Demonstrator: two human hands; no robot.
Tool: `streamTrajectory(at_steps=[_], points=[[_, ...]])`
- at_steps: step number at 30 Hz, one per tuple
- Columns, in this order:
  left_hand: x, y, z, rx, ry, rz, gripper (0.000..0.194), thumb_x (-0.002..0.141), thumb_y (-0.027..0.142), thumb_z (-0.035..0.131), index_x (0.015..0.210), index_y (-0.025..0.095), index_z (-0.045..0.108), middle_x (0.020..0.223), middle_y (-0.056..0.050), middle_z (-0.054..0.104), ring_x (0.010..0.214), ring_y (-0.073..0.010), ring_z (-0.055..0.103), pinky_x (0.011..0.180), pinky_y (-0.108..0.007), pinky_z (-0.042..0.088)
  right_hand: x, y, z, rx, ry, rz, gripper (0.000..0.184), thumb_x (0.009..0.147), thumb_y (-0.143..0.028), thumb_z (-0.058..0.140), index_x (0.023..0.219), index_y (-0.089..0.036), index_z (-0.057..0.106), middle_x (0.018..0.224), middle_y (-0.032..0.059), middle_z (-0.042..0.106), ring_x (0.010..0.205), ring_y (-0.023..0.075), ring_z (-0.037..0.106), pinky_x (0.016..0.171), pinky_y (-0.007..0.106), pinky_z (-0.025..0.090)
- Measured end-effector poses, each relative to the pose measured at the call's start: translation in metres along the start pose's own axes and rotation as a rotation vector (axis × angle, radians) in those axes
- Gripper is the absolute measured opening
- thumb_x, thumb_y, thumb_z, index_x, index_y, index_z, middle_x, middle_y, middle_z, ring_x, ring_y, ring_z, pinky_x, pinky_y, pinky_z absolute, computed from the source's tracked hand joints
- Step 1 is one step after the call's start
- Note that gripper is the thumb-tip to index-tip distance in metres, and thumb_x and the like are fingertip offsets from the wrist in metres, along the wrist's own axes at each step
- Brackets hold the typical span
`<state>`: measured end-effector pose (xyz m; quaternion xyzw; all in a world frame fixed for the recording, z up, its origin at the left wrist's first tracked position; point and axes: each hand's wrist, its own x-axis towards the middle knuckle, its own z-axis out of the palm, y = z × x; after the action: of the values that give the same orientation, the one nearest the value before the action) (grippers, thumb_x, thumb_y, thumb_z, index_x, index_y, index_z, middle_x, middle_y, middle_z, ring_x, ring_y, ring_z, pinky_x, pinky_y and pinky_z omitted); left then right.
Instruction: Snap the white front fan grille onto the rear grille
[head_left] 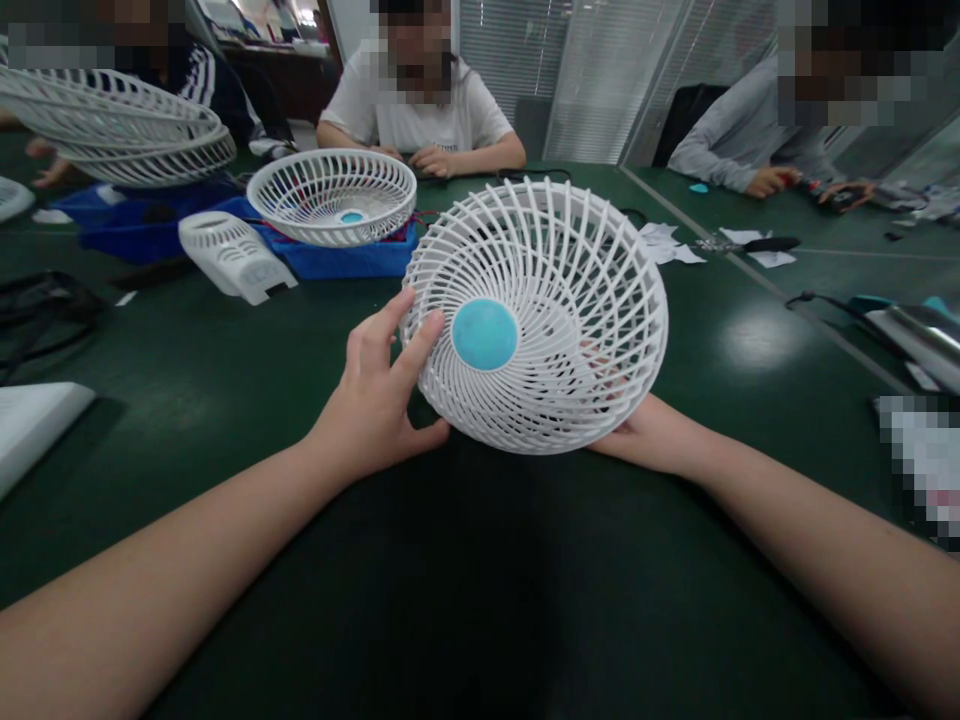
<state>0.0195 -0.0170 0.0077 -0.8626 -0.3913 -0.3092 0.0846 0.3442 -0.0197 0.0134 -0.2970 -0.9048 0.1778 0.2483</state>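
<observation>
A round white fan grille (592,250) with a turquoise centre disc is held up over the table in front of me, its face tilted toward me. My left hand (382,380) grips its left rim, fingertips on the bars and thumb at the lower edge. From behind, my right hand (637,430) supports the grille's lower right side. Its fingers show only partly through the bars. A paler rounded shape shows behind the bars right of the disc; I cannot make out what it is.
Blue bins (345,262) stand at the back left, with another grille (330,195) on one and stacked grilles (142,140) on the left one. A white fan housing part (236,258) lies between them. Paper scraps (664,243) lie right. Several people sit around the green table (750,340).
</observation>
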Motion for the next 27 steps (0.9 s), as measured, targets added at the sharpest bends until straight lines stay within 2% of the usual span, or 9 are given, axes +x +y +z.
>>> streamTrajectory(at_steps=[5, 9, 13, 17, 19, 22, 24, 27], points=[[0.000, 0.000, -0.002, -0.035, -0.033, -0.011, 0.124, 0.066, 0.027, 0.081, 0.158, 0.040, -0.002, 0.165, -0.010, 0.003, 0.146, -0.0477, 0.022, 0.107, -0.063, 0.041, -0.002, 0.003, 0.001, -0.015, 0.012, -0.014, 0.082, 0.085, -0.030, 0.068, 0.158, -0.031, 0.030, 0.157, 0.0030, 0.034, 0.148, 0.0263, 0.029, 0.125, 0.047, 0.020], [0.001, -0.003, -0.002, -0.041, -0.046, 0.014, 0.125, 0.067, 0.026, 0.080, 0.158, 0.040, -0.005, 0.166, -0.011, 0.001, 0.147, -0.0483, 0.020, 0.108, -0.065, 0.040, -0.004, 0.007, 0.003, -0.023, 0.023, 0.031, 0.084, 0.083, -0.033, 0.071, 0.157, -0.030, 0.033, 0.161, 0.0035, 0.024, 0.150, 0.0287, 0.021, 0.125, 0.049, 0.019], [0.001, -0.005, -0.001, -0.036, -0.057, 0.042, 0.125, 0.069, 0.024, 0.078, 0.157, 0.039, -0.009, 0.167, -0.011, -0.004, 0.149, -0.0492, 0.014, 0.110, -0.066, 0.037, -0.004, 0.008, 0.003, -0.014, 0.007, 0.002, 0.084, 0.083, -0.031, 0.071, 0.157, -0.031, 0.032, 0.161, 0.0024, 0.023, 0.150, 0.0286, 0.020, 0.125, 0.049, 0.017], [0.002, -0.006, -0.001, -0.029, -0.067, 0.060, 0.122, 0.072, 0.024, 0.075, 0.158, 0.036, -0.011, 0.167, -0.012, -0.007, 0.150, -0.0492, 0.010, 0.111, -0.066, 0.035, -0.004, 0.006, 0.002, -0.029, 0.006, 0.008, 0.090, 0.084, -0.032, 0.071, 0.160, -0.031, 0.023, 0.162, 0.0025, 0.017, 0.151, 0.0282, 0.016, 0.126, 0.049, 0.014], [0.002, -0.006, -0.001, -0.027, -0.067, 0.058, 0.123, 0.072, 0.025, 0.076, 0.157, 0.037, -0.011, 0.167, -0.012, -0.008, 0.150, -0.0493, 0.010, 0.111, -0.067, 0.034, -0.005, 0.007, 0.003, -0.026, 0.009, 0.021, 0.089, 0.085, -0.033, 0.070, 0.161, -0.031, 0.023, 0.163, 0.0032, 0.018, 0.151, 0.0276, 0.017, 0.126, 0.049, 0.013], [0.002, -0.008, 0.000, -0.036, -0.067, 0.070, 0.124, 0.072, 0.024, 0.077, 0.157, 0.038, -0.012, 0.168, -0.011, -0.010, 0.151, -0.0493, 0.007, 0.113, -0.069, 0.031, -0.007, 0.010, 0.001, 0.021, -0.016, 0.030, 0.081, 0.085, -0.036, 0.069, 0.157, -0.028, 0.033, 0.160, 0.0055, 0.028, 0.149, 0.0265, 0.027, 0.126, 0.048, 0.016], [0.001, -0.008, 0.000, -0.048, -0.079, 0.083, 0.122, 0.073, 0.022, 0.076, 0.157, 0.038, -0.012, 0.168, -0.009, -0.014, 0.152, -0.0488, 0.004, 0.114, -0.070, 0.028, -0.009, 0.014, -0.001, 0.109, -0.048, 0.030, 0.082, 0.084, -0.044, 0.070, 0.156, -0.024, 0.036, 0.157, 0.0090, 0.035, 0.146, 0.0264, 0.035, 0.125, 0.046, 0.020], [0.001, -0.008, -0.001, -0.073, -0.106, 0.083, 0.121, 0.075, 0.019, 0.075, 0.157, 0.040, -0.013, 0.167, -0.008, -0.017, 0.152, -0.0477, 0.000, 0.116, -0.070, 0.026, -0.012, 0.019, -0.004, 0.256, -0.045, 0.013, 0.086, 0.085, -0.059, 0.064, 0.156, -0.021, 0.035, 0.155, 0.0116, 0.037, 0.145, 0.0255, 0.037, 0.125, 0.044, 0.021]])
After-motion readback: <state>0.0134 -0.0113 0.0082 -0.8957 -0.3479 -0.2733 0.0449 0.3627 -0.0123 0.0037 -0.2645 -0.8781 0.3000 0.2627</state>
